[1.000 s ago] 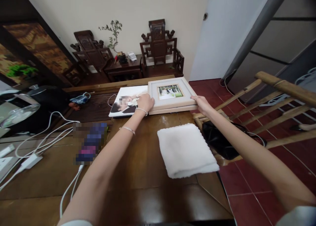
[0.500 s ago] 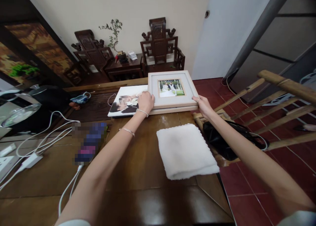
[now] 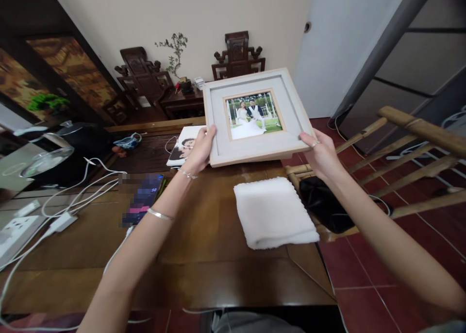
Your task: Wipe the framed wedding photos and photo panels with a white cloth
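Note:
Both hands grip a pale wooden picture frame (image 3: 255,148) with a small wedding photo in its middle, raised and tilted above the table's far end. My left hand (image 3: 204,151) is closed on its left edge, thumb on the front. My right hand (image 3: 322,151) holds the lower right corner, thumb on top. Under the frame shows a strip of another pale frame (image 3: 273,157). Left of it lies a white photo panel (image 3: 184,148), partly hidden by my left hand. A folded white cloth (image 3: 274,214) lies on the brown table (image 3: 204,216) nearer to me.
To the left are a lit phone (image 3: 147,197), white cables, a power strip (image 3: 18,236) and a black pot with a glass lid (image 3: 47,163). A bamboo chair (image 3: 418,134) with a black bag (image 3: 324,204) stands at the right edge. Carved chairs (image 3: 236,51) line the wall.
The picture frame has come up off the stack and toward me, its face tipped more to my view. My left hand has moved onto its left edge. The cloth stays on the table.

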`<act>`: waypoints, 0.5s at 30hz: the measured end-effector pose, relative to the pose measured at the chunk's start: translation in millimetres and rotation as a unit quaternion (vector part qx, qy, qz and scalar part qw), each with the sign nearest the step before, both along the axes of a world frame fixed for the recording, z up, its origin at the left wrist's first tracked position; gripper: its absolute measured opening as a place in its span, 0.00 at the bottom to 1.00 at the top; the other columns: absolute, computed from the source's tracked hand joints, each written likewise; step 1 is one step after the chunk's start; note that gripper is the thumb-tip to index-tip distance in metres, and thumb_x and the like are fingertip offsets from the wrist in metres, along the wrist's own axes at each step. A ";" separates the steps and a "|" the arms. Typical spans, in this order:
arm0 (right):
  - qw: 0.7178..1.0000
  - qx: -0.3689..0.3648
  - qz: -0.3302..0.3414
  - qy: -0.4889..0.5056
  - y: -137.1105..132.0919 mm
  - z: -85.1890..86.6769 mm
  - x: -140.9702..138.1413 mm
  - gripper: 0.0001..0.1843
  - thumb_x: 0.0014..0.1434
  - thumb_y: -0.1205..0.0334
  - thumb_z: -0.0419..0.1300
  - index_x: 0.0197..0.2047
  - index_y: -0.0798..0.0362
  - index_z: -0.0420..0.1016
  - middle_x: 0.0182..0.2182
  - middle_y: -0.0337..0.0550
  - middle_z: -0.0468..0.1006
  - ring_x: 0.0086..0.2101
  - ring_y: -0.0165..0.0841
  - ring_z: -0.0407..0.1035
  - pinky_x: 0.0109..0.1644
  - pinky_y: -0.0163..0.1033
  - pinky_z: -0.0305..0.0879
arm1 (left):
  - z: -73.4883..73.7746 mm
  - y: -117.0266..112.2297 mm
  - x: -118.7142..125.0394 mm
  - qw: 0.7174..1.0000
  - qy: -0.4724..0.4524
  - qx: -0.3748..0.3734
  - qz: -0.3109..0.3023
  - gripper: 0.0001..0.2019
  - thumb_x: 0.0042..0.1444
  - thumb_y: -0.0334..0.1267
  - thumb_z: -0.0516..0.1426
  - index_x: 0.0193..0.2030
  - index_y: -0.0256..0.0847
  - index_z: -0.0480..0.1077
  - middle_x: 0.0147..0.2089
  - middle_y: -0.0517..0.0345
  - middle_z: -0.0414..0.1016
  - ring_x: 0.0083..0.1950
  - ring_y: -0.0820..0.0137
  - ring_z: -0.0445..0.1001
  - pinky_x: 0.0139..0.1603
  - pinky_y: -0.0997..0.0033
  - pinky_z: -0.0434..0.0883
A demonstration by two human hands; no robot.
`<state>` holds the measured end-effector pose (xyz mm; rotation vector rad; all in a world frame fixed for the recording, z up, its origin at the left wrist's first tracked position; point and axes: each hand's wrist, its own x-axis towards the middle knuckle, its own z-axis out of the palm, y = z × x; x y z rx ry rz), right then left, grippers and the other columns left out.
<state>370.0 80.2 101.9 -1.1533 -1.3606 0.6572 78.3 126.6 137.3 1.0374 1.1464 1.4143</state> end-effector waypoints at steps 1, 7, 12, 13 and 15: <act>1.000 0.004 0.008 -0.005 -11.5 3.0 -3.2 0.26 0.59 0.40 0.55 0.53 0.47 0.74 0.50 0.50 0.78 0.56 0.49 0.68 0.58 0.56 0.67 | 0.1 -10.5 -2.3 0.999 -0.040 -0.003 0.003 0.07 0.61 0.40 0.62 0.40 0.39 0.72 0.39 0.51 0.79 0.52 0.58 0.77 0.53 0.65 0.75; 0.997 0.048 0.017 -0.056 -100.2 -13.6 -3.3 0.23 0.66 0.48 0.54 0.61 0.41 0.68 0.56 0.49 0.75 0.55 0.44 0.70 0.57 0.54 0.69 | -1.2 -76.2 -32.2 0.991 -0.128 -0.001 0.046 0.10 0.63 0.38 0.60 0.49 0.37 0.74 0.36 0.51 0.81 0.49 0.60 0.81 0.51 0.68 0.78; 0.931 0.221 0.068 -0.283 -184.7 -55.2 -21.2 0.11 0.62 0.67 0.61 0.48 0.47 0.75 0.53 0.50 0.76 0.59 0.47 0.66 0.61 0.58 0.66 | -7.0 -123.0 -64.8 0.988 -0.126 -0.064 0.056 0.16 0.64 0.39 0.56 0.55 0.32 0.73 0.39 0.48 0.83 0.43 0.58 0.83 0.48 0.63 0.81; 0.907 0.229 0.097 -0.339 -195.7 -61.4 -30.7 0.11 0.62 0.68 0.61 0.48 0.48 0.75 0.58 0.52 0.73 0.62 0.48 0.62 0.62 0.59 0.64 | -8.1 -130.8 -69.3 0.987 -0.128 -0.080 0.056 0.17 0.65 0.40 0.56 0.56 0.31 0.72 0.39 0.47 0.83 0.43 0.58 0.83 0.47 0.62 0.81; 0.866 0.216 0.119 -0.436 -208.1 -70.0 -53.2 0.13 0.63 0.66 0.60 0.51 0.51 0.74 0.65 0.57 0.64 0.65 0.51 0.56 0.62 0.60 0.63 | -10.2 -145.0 -76.0 0.984 -0.135 -0.100 0.054 0.19 0.65 0.41 0.55 0.58 0.31 0.71 0.40 0.46 0.83 0.42 0.57 0.84 0.47 0.62 0.81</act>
